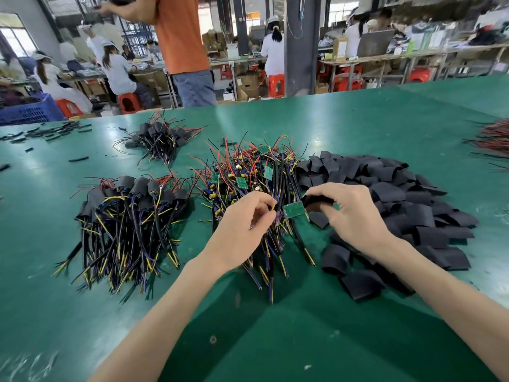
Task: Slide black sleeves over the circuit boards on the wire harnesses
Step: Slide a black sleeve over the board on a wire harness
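Note:
My left hand (245, 220) pinches the wires of a harness whose green circuit board (294, 209) sticks out to the right between my hands. My right hand (349, 213) holds a black sleeve (316, 201), its open end just right of the board and touching its corner. Behind my hands lies a pile of bare harnesses (248, 172) with green boards and red, yellow and black wires. To the right spreads a heap of loose black sleeves (391, 205). On the left sits a pile of sleeved harnesses (129, 216).
A second sleeved bundle (159, 136) lies farther back on the green table (275, 340). Black offcuts (52, 132) litter the far left and red wires (493, 139) the right edge. A person in an orange shirt (181, 37) stands past the far edge.

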